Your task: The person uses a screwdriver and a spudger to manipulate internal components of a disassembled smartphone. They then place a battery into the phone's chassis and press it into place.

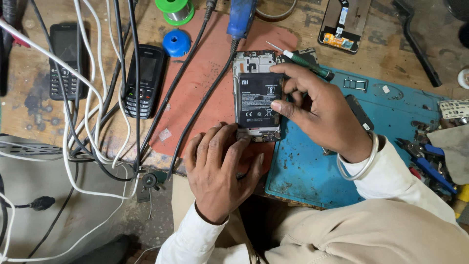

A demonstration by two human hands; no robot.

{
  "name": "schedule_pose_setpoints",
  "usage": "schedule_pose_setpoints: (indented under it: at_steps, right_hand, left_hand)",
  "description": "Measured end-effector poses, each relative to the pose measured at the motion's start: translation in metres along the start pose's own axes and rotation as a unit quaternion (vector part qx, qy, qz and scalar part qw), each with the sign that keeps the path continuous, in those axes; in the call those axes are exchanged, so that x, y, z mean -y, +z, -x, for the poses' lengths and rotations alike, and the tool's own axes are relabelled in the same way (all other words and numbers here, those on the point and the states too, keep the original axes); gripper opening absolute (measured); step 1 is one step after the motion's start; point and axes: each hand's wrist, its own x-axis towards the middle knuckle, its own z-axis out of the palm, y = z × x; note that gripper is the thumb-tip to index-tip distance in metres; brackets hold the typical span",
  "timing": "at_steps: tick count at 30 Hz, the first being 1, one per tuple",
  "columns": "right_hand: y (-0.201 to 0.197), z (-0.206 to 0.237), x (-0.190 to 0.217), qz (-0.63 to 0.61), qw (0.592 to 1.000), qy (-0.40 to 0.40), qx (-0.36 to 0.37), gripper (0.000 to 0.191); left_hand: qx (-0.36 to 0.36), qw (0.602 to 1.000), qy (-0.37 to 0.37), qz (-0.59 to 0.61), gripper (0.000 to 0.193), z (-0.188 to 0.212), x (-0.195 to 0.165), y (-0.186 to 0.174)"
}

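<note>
Cluttered workbench (44,117): an opened phone (258,98) lies on the red mat (205,78). Left hand (220,168) steadies the phone's lower end, fingers bent; right hand (317,115) grips a screwdriver (305,63) over the phone's battery (259,100).

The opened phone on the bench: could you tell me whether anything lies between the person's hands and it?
Nothing visible does. The right hand already presses its thumb on the black battery of the opened phone while holding a green-handled screwdriver. The left hand rests at the phone's lower edge. A black cable passes beside it on the red mat.
</note>
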Motion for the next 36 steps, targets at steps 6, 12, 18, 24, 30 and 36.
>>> schedule_pose_setpoints:
  at_steps: [6,12,18,24,30,36]
  right_hand:
    - [-0.003,-0.001,0.003,0.07,0.994,-0.082,0.004,0.053]
    - [-0.004,-0.004,0.003,0.106,0.992,-0.065,0.008,0.061]
    - [-0.003,-0.006,-0.002,0.089,0.992,-0.082,0.017,0.064]
    - [-0.006,-0.009,-0.01,0.119,0.991,-0.056,0.038,0.067]
    - [-0.006,-0.01,-0.013,0.13,0.988,-0.074,0.045,0.064]
    - [-0.004,-0.006,-0.008,0.218,0.97,-0.102,0.032,0.059]
  left_hand:
    - [0.003,1.0,0.004,-0.005,0.038,0.0,-0.001,-0.001]
    - [0.0,1.0,0.01,-0.007,0.038,0.0,-0.001,0.0]
    - [0.003,1.0,0.01,-0.009,0.038,0.0,-0.002,0.0]
    - [0.016,0.999,0.017,-0.023,0.037,-0.001,-0.002,0.0]
    - [0.023,0.999,0.011,-0.02,0.032,0.0,-0.001,0.002]
    - [0.021,0.999,0.017,-0.024,0.032,0.001,0.0,0.002]
